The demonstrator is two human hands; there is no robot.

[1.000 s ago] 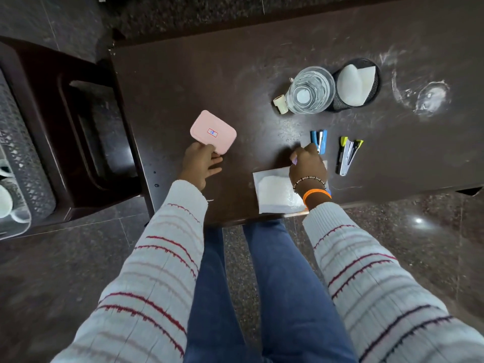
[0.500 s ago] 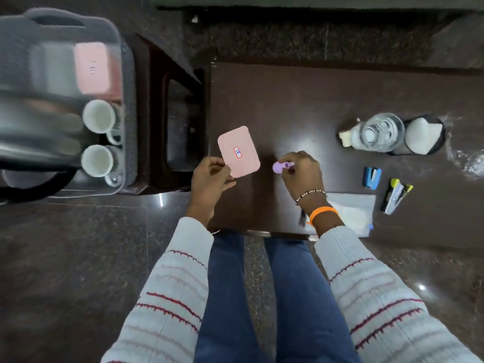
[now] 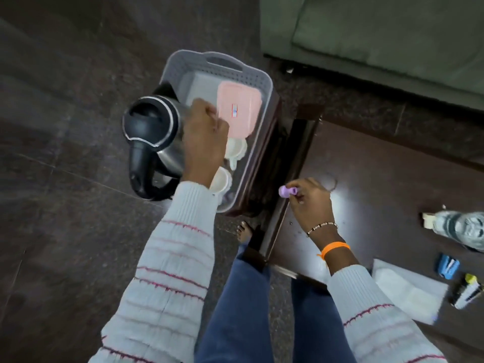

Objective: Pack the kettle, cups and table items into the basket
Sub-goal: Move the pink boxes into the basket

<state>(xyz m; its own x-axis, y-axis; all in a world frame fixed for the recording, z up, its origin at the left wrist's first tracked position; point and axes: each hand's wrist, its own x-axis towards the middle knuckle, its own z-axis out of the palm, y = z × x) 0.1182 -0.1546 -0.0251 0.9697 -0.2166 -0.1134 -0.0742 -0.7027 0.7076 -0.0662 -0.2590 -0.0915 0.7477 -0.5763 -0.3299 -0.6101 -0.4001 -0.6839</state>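
Observation:
A grey basket (image 3: 183, 58) stands on a dark stool left of the table. In it are a steel and black kettle (image 3: 152, 127) and two white cups (image 3: 237, 150) (image 3: 221, 180). My left hand (image 3: 207, 137) reaches over the basket between kettle and cups. It grips the left edge of a pink box (image 3: 241, 106), which sits low inside the basket's far end. My right hand (image 3: 311, 203) hovers over the table's left edge and pinches a small purple item (image 3: 286, 191).
On the dark table (image 3: 379, 184) at the right lie a glass jar (image 3: 461, 226), a blue stapler (image 3: 447, 265), a yellow-capped tool (image 3: 467, 290) and a white packet (image 3: 408, 289). A green sofa (image 3: 379, 35) is behind. My bare foot (image 3: 245, 231) rests by the stool (image 3: 272, 142).
My left hand has carried the pink box from the table leftward into the basket. My right hand picked up the purple item and moved to the table's left edge. The view swung left.

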